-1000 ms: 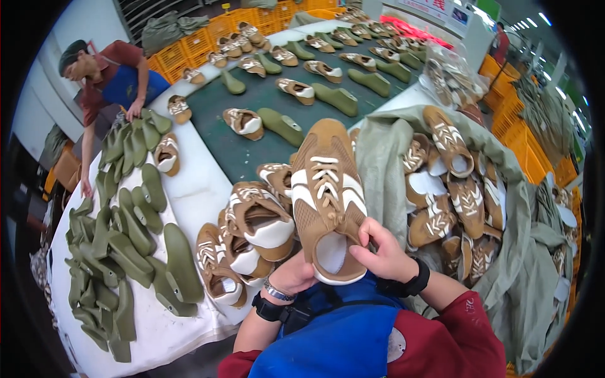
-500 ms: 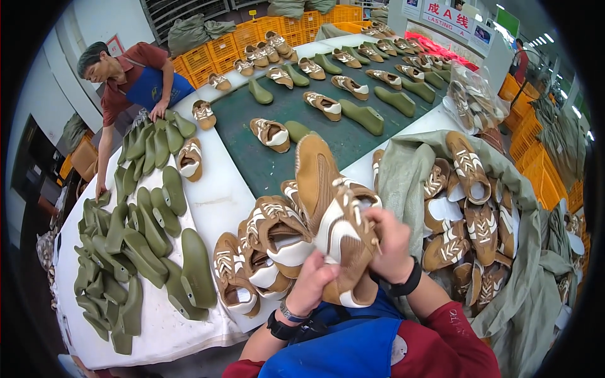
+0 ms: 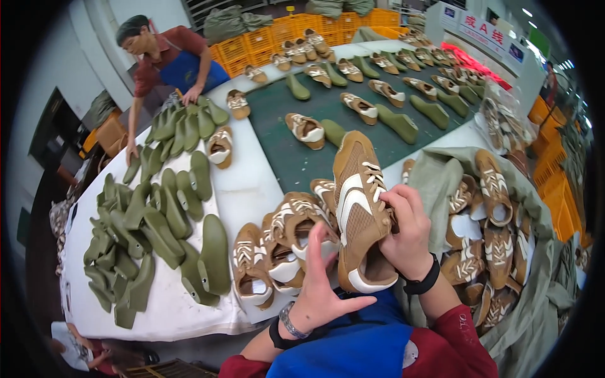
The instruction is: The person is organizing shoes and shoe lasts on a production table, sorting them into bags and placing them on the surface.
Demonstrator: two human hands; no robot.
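A brown sneaker (image 3: 356, 211) with white stripes and white laces is held up in front of me, toe pointing away and heel toward me. My right hand (image 3: 406, 230) grips it along its right side, at the collar and laces. My left hand (image 3: 321, 283) is off the sneaker, thumb and fingers spread wide just to its left. Beside that hand stand several like sneakers (image 3: 254, 261) on the white table edge. Further left lies a heap of green shoe lasts (image 3: 151, 230) on a white cloth.
Rows of sneakers and lasts stand on the green conveyor belt (image 3: 277, 164) ahead. At right, a grey-green sack (image 3: 444, 179) holds many more sneakers. Across the table at far left, a person in a blue apron (image 3: 189, 72) handles lasts. Orange crates (image 3: 258, 44) line the back.
My left hand has let go of the sneaker and opened. The sneaker has turned to show its side, still in my right hand. My view has shifted left.
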